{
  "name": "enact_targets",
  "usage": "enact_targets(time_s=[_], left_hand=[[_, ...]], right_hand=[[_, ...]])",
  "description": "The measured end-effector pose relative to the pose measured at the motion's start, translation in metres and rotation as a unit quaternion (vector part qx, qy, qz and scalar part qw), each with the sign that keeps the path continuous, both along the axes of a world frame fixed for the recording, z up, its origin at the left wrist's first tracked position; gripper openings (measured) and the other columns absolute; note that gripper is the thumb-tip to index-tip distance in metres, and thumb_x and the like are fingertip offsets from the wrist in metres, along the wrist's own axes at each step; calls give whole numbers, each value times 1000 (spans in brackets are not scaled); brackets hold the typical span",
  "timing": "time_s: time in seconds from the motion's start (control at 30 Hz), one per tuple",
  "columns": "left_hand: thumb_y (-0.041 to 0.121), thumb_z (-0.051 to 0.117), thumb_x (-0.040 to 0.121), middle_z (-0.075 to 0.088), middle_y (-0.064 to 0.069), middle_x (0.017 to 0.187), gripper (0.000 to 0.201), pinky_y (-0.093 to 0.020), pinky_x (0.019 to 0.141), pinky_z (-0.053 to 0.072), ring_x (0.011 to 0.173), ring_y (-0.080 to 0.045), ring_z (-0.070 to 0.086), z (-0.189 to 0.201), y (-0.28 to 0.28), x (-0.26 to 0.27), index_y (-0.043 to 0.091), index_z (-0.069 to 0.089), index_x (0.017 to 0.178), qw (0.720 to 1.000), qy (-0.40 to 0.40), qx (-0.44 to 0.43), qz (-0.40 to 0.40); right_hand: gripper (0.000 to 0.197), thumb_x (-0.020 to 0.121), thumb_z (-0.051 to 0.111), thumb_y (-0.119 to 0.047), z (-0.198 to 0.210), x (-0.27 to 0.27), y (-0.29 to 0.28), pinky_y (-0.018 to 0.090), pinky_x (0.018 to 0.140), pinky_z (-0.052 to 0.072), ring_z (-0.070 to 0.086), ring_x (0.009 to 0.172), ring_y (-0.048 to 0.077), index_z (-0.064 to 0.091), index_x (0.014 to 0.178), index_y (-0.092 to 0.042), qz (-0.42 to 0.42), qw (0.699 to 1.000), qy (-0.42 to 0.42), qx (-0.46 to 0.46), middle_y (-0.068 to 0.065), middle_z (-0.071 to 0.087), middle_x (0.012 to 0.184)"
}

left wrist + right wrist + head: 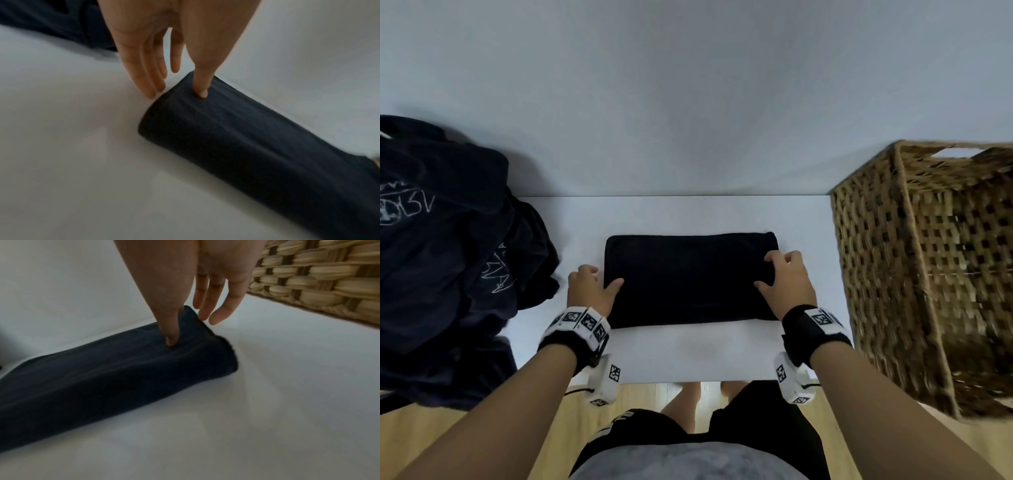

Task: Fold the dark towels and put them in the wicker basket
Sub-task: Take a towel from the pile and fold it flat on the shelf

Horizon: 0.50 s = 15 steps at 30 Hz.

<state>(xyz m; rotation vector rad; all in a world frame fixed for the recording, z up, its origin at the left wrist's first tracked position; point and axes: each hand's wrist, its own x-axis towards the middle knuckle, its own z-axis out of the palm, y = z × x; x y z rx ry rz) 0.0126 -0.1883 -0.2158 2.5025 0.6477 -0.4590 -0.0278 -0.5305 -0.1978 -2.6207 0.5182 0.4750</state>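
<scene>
While thumbs press its top, both hands [589,287] [787,284] rest loosely spread at the folded towel's [690,279] ends.

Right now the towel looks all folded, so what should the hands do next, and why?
Probably lift the towel and carry it right to the basket. It lies as a neat rectangle on the table, the left hand and right hand already at its two ends, thumbs on top.
</scene>
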Motion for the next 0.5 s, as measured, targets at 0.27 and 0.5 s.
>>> enact_targets(time_s=[0.27,0.5], left_hand=[[35,74,71,63,-3,65,26,-24,55,47,60,-20,59,11,15,13,11,65,69,986,164,-18,2],[24,70,77,69,-11,103,20,-33,85,51,91,-28,64,36,29,-2,14,64,94,986,139,-87,41]], right_hand=[[86,85,73,-25,-15,-2,26,36,95,49,53,113,32,22,153,-34,-12,990,110,85,14,37,132],[90,83,74,-33,-15,-12,77,26,92,42,53,113,27,20,155,-33,70,978,123,150,12,41,130]])
